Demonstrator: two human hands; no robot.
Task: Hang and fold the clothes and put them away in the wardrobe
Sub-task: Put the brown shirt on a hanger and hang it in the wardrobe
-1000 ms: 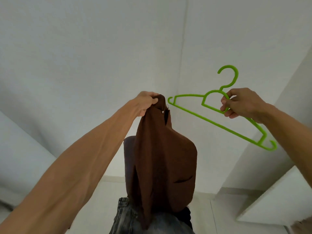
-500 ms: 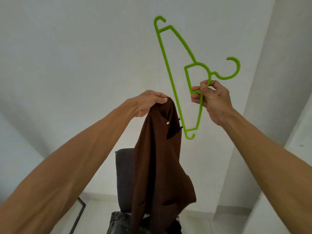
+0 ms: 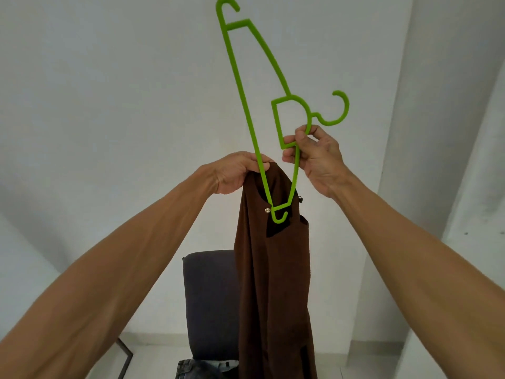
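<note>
Head view. Both arms raised in front of a plain white wall (image 3: pixel 109 105).

The left hand (image 3: pixel 235 170) has its fingers curled over the top edge of a brown knit garment (image 3: pixel 273 283) and grips it. The garment hangs straight down from that grip, mid-frame.

The right hand (image 3: pixel 317 157) pinches a bright green plastic hanger (image 3: pixel 238 86) between thumb and fingers, on its shoulder arm just under the inner loop. The hanger is turned almost upright. Its hook points right and one end tip is near the top of the frame. The other end tip sits low, against the garment's dark neck opening, beside a small metal stud (image 3: pixel 267 210). The hanger's long bar crosses in front of the left fingertips and hides part of them.

Behind the garment is a dark upholstered chair back (image 3: pixel 210 302), its right part covered by the fabric. Grey denim jeans (image 3: pixel 196 369) lie at the bottom edge, partly hidden. A thin dark metal leg (image 3: pixel 124 354) is at lower left. A white vertical panel (image 3: pixel 451 132) is on the right. Cannot tell if it is the wardrobe.

Versus 0.5 s ago: the hands are closer together. The hanger's low tip was beside the garment and now overlaps the neck opening. The bar now crosses the left fingers. The left hand's grip is unchanged. More of the chair back shows. One second ago the hanger was roughly level, out to the right.
</note>
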